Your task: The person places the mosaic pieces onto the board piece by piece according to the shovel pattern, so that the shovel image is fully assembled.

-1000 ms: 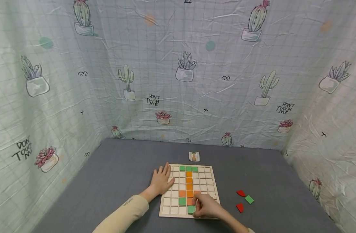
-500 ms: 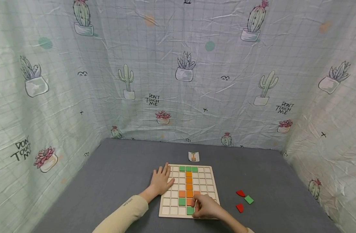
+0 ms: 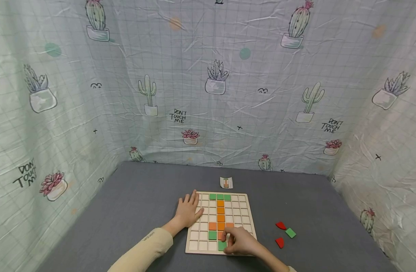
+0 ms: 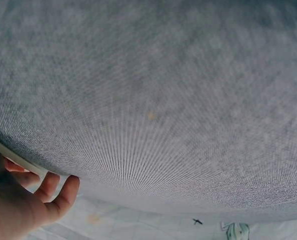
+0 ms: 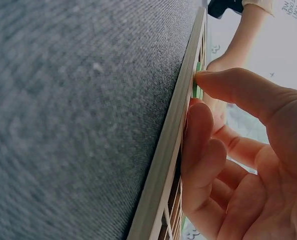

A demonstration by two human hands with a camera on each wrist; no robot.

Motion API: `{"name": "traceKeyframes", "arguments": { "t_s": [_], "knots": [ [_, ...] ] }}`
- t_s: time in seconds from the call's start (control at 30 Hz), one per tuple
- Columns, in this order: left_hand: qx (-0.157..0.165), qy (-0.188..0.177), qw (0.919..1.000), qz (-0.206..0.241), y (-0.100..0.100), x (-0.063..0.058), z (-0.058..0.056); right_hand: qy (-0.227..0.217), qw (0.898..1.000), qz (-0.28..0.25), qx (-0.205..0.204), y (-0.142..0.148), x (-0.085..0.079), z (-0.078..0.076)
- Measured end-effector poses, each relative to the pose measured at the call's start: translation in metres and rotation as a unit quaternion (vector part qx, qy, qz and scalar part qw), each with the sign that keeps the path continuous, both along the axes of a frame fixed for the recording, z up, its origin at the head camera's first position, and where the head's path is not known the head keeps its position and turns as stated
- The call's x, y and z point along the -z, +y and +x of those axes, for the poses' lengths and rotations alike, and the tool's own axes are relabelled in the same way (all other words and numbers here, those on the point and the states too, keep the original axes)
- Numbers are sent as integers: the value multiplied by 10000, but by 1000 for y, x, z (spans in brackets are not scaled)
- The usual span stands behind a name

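A pale wooden grid board [image 3: 197, 252] lies on the table, with green and orange square tiles set in its cells. My left hand [image 3: 188, 212] rests spread on the board's left side; its fingers [image 4: 66, 195] reach over the board edge in the left wrist view. My right hand [image 3: 240, 241] is over the front right of the board, fingers bent. Its thumb and index finger are at a green tile [image 3: 222, 246] in the front row. In the right wrist view the thumb tip touches that green tile [image 5: 197, 89], and the other fingers curl beside the board's edge.
Right of the board lie two red quarter-round pieces [image 3: 280, 242] and a loose green tile [image 3: 291, 232]. A small pattern card [image 3: 226, 183] lies behind the board. Cactus-print curtain [image 3: 194, 132] surrounds the grey table [image 3: 143, 196].
The green tile under my right hand has shifted slightly toward the front and now lies level in its cell. My right index finger has moved slightly left; my left hand stays put.
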State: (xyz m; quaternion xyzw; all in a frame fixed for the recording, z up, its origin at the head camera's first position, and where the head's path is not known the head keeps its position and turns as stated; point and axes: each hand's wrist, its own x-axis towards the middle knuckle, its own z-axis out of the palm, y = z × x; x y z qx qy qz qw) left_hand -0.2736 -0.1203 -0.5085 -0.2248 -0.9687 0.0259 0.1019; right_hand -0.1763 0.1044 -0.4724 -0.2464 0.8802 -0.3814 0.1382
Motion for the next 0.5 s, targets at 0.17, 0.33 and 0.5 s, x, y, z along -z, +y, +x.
{"name": "traceKeyframes", "arguments": {
  "t_s": [0.17,0.33,0.5],
  "knots": [
    [17,-41,10000,50,1,-1,1,-132,9998,-128,-31,2,0,0],
    [25,-96,9999,66,1,-1,1,-210,9994,-262,-58,2,1,-1],
    [11,-44,10000,34,0,-2,1,-150,9996,-249,-46,2,0,-1]
  ]
}}
